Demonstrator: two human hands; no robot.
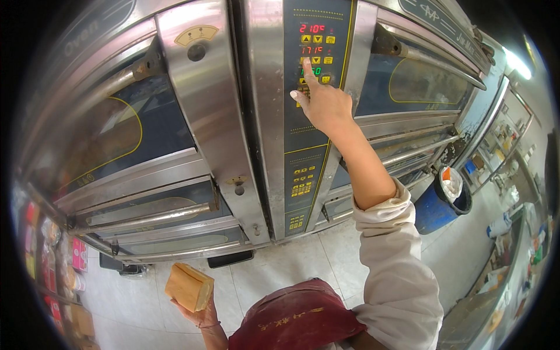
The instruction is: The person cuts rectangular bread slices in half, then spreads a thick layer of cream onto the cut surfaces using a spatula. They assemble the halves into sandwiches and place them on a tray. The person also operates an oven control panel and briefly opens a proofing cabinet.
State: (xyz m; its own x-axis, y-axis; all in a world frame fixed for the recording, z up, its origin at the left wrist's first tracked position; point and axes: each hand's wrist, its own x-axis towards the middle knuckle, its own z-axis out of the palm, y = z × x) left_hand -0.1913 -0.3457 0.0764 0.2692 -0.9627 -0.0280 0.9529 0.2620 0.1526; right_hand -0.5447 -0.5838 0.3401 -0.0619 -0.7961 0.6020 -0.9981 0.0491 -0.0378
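My right hand (329,103) reaches up to the dark control panel (306,135) of a steel deck oven. Its index finger covers a yellow button below the second red readout, and the thumb sticks out to the side with a whitish tip. Red and green digits glow on the panel. Low down on the left, my left hand (204,313) holds a block of golden-topped sponge cake or bread (189,286) from beneath, its pale crumb showing on the cut side. The fingers under the block are partly hidden.
Oven doors with steel bar handles (442,65) flank the panel; another oven (210,109) stands left. A blue bin (437,205) is on the tiled floor at right. Black trays (229,259) lie under the left oven. Packed shelves (52,262) line the left; a counter (503,280) runs right.
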